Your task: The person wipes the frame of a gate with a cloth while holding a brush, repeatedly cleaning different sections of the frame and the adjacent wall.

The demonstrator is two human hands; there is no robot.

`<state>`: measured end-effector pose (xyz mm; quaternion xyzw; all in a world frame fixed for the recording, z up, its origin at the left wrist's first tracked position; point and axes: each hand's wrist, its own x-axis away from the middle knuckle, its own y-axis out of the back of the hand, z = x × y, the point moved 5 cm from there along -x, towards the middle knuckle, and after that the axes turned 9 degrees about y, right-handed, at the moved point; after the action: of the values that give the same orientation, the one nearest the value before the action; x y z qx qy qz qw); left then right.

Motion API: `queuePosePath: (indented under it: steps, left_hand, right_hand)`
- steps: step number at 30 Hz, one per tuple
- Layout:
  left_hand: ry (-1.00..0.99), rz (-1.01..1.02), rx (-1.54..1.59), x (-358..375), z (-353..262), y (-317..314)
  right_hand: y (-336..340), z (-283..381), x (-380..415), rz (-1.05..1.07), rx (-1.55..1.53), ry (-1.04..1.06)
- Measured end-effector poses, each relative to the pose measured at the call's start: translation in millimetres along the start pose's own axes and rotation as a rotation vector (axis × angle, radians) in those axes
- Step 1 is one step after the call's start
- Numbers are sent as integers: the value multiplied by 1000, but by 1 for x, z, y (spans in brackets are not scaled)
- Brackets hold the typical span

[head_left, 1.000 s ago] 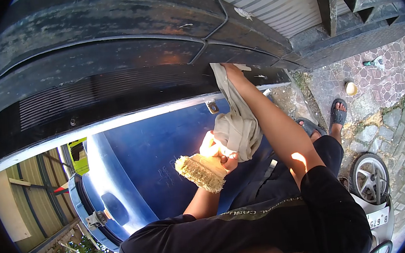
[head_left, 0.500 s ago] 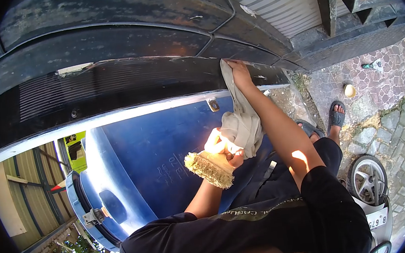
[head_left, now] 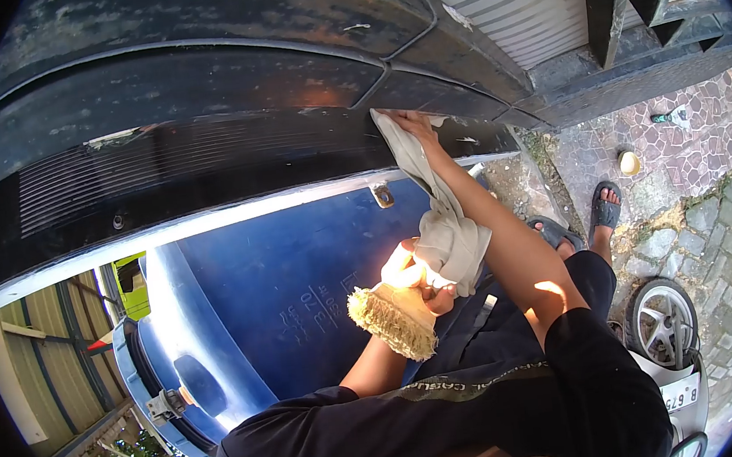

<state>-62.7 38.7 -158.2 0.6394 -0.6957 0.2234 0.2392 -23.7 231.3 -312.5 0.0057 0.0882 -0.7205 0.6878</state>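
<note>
One brush (head_left: pixel 395 321), one grey cloth (head_left: pixel 454 251)

Bright daylight, hand overexp., fisheye distortion w/ black corners.

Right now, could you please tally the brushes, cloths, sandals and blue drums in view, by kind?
Brush, in the left hand: 1
Grey cloth, its upper end in the right hand: 1
Dark sandals, on the feet: 2
Blue drum, lying on its side: 1
Total: 5
</note>
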Motion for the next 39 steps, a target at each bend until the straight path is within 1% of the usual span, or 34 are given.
queuePosePath:
  steps: [1, 3, 4, 5, 6, 7, 8, 9, 10, 11, 12, 13, 14, 15, 17, 18, 20, 21, 22, 23, 24, 26, 27, 29, 30, 31, 32, 33, 34, 35, 36, 37, 38, 39]
  left_hand:
    - [2, 1, 0, -4, 2, 1]
    - [-502, 19, -582, 0, -14, -12]
    - [-264, -14, -308, 1, -4, -8]
    - [-262, -16, -308, 2, -8, -9]
    - [-103, 10, -185, 1, -7, -6]
    - [56, 36, -61, -1, -3, -5]
    - [56, 36, -60, -3, 0, -4]
    - [-210, 35, -299, -5, -6, -5]
    - [-478, 31, -536, -2, -13, -11]
    - [-479, 27, -535, 3, -22, -11]
    - [-4, -4, -77, -1, -18, -1]
    - [467, -28, 386, 2, -2, -2]
    - [-194, -11, -173, 2, -3, 0]
    - [-214, -16, -186, 4, 1, 3]
    - [-361, 5, -423, 1, 0, 4]
    - [-365, 8, -425, 0, -1, 4]
    - [-381, 45, -274, -3, -4, 3]
    - [-383, 48, -272, -3, -2, 5]
    - [-426, 55, -354, -5, 1, 7]
    - [-467, 60, -436, -4, 1, 6]
    - [-468, 63, -437, 0, 0, 7]
    - [-155, 114, -98, -1, 7, 8]
    - [-157, 116, -98, -3, 3, 5]
    - [-736, 107, -938, 4, -19, -19]
    - [-736, 108, -939, 6, -20, -14]
    - [-222, 104, -599, -6, -7, 6]
    - [278, 95, -241, -8, 14, 18]
    - [280, 96, -244, -5, 16, 10]
    - [29, 35, -346, -3, 6, -3]
    - [-223, -27, -445, 1, -4, -11]
    - [-220, -26, -448, -3, -1, -10]
    - [-374, 25, -552, -4, -4, -12]
    - [-529, 79, -656, -4, -7, -15]
    - [-525, 82, -659, -5, -11, -16]
  right_hand:
    - [-5, 5, 1, 17, 40, 19]
    - [-7, 12, 4, 43, 74, 28]
    - [-4, 14, 3, 37, 152, 29]
    - [-2, 13, 1, 30, 232, 32]
    - [0, 13, 0, 30, 233, 32]
    - [1, 11, 0, 71, 255, -17]
    - [2, 9, 1, 112, 277, -66]
    - [4, 9, 1, 114, 279, -64]
    - [6, 8, 0, 127, 305, -110]
    - [8, 7, 0, 140, 329, -156]
    - [16, 19, -6, 142, 331, -150]
    - [24, 23, -12, 210, 329, -242]
    - [22, 23, -6, 304, 321, -344]
    - [17, 17, -3, 318, 313, -346]
    - [26, 5, -1, 207, 402, -325]
    - [30, -1, 3, 216, 427, -389]
    - [33, -8, 2, 202, 400, -393]
    - [32, -12, 4, 199, 365, -406]
    - [31, -15, 3, 197, 369, -404]
    - [29, -11, 1, 188, 298, -380]
    - [26, -7, 0, 177, 224, -356]
    - [25, 6, -6, 170, 202, -313]
    - [23, 16, -9, 170, 173, -279]
    - [22, 20, -11, 194, 198, -303]
    - [20, 19, -11, 186, 152, -244]
    - [19, 20, -12, 176, 109, -183]
    - [14, 12, -14, 174, 111, -181]
    - [9, 8, -18, 142, 69, -120]
    - [6, 2, -20, 110, 29, -59]
    - [7, 8, -18, 108, 26, -63]
    - [12, 24, -16, 85, 32, -22]
    - [15, 41, -14, 66, 35, 18]
    - [18, 52, -15, 63, 31, 16]
    - [16, 60, -14, 166, 19, -14]
